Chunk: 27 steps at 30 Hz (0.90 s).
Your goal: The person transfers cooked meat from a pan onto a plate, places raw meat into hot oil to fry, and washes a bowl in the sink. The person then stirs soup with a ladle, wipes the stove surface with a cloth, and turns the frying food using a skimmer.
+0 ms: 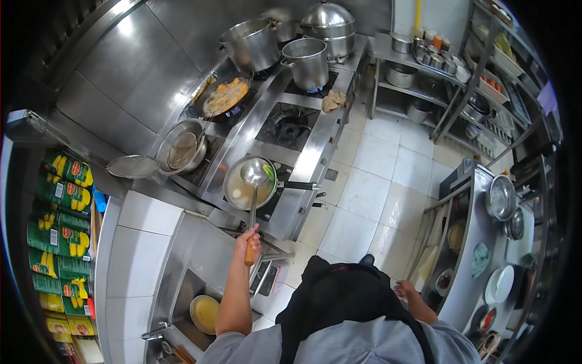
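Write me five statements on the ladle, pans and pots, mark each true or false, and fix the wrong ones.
1. The left hand holds the ladle by its wooden handle. True.
2. The ladle's bowl is down in the sink. False: it is in the round pan on the stove.
3. The right hand has its grip on the pan's handle. False: no hand touches that handle.
4. A domed lid tops one pot. True.
5. The ladle's handle points away from the person. False: it points toward them.
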Motion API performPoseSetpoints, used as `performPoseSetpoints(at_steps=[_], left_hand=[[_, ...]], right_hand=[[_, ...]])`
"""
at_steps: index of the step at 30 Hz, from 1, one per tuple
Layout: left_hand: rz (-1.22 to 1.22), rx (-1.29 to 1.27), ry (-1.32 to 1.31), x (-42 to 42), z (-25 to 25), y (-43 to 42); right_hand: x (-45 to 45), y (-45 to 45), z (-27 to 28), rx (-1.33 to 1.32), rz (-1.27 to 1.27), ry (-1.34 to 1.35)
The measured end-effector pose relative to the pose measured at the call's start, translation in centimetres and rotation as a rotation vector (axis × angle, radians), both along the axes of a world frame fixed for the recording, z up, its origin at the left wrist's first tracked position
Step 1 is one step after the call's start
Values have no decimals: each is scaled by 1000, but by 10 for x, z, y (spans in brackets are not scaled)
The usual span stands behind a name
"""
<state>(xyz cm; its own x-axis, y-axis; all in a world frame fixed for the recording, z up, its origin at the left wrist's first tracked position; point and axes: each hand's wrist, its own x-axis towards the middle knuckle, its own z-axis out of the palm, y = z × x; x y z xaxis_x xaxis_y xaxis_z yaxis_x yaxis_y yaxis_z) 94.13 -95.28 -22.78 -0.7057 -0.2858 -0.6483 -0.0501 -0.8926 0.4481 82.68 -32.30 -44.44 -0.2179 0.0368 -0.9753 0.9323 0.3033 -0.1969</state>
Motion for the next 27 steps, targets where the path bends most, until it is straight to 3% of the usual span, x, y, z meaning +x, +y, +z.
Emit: performPoseSetpoints(at_steps=[6, 10, 12, 14, 15, 17, 18, 20, 21, 22, 23, 24, 25, 27], left_hand=[[-62, -122, -7, 8, 27, -33], [-195, -464, -124, 1, 81, -24], [-245, -421, 5, -3, 83, -31], [-330, -485, -91, -17, 119, -13], [-479, -315, -182, -11, 106, -52], [-467, -753, -215, -38, 164, 29], [-499, -770, -191, -47, 163, 33], [-742, -555, -201, -67, 153, 37], [-631, -674, -194, -80, 149, 65], [-803, -630, -136, -94, 143, 74], [-803, -563, -160, -108, 160, 115], [-897, -414, -95, -120, 164, 139], [-1129, -197, 176, -146, 108, 118], [-1221, -47, 51, -186, 108, 193]], right_hand=[[14, -36, 23, -22, -40, 179], [30, -32, 7, -72, -20, 264], [49, -20, -36, -43, -28, 329], [67, -22, -25, 18, -75, 317], [75, -24, -9, 63, -159, 304], [92, -18, -3, 76, -185, 250], [100, -15, -8, 82, -205, 224], [117, -9, -14, 81, -252, 205], [127, -5, -16, 85, -289, 170], [138, -1, -18, 87, -325, 135], [151, 3, -33, 82, -356, 141], [164, 8, -57, 59, -425, 147], [171, 13, -72, 33, -491, 155], [180, 20, -68, 24, -538, 147]])
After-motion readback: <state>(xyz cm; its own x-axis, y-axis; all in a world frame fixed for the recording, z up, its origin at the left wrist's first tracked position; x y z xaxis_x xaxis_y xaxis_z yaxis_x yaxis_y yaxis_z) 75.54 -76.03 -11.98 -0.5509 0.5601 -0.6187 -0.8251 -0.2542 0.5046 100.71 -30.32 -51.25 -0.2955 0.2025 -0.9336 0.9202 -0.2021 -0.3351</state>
